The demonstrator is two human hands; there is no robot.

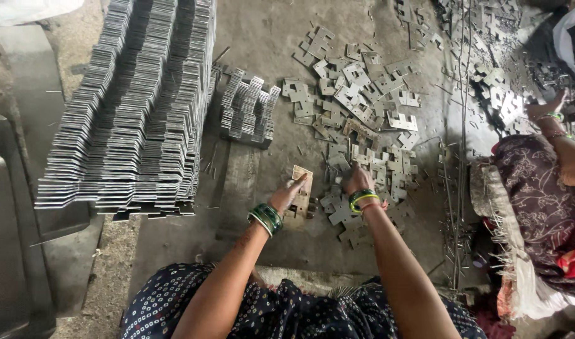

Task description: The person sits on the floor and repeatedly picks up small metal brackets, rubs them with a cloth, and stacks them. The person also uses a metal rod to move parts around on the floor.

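A small stack of flat metal plates (299, 199) sits on the concrete floor (262, 37) just in front of the person, near the middle of the view, its top plate rust-tinged. The left hand (289, 193) rests against the left side of this stack, fingers stretched out and pressed flat along its top edge. Just to the right, the right hand (359, 181) reaches down into a loose scatter of notched plates (363, 119); its fingers curl downward among the pieces, but whether they grip one cannot be told. Both wrists wear green bangles (266, 218). The scatter spreads from the hands toward the far right of the floor. Farther away and to the left stands a short row of stacked plates (248, 113), and beyond that, at the far left, a tall, long bank of neatly stacked plates (137, 107). At the right edge another person's arm (560, 135), wearing bangles, reaches toward a further heap of plates (498, 94), beside patterned dark cloth (538, 194).
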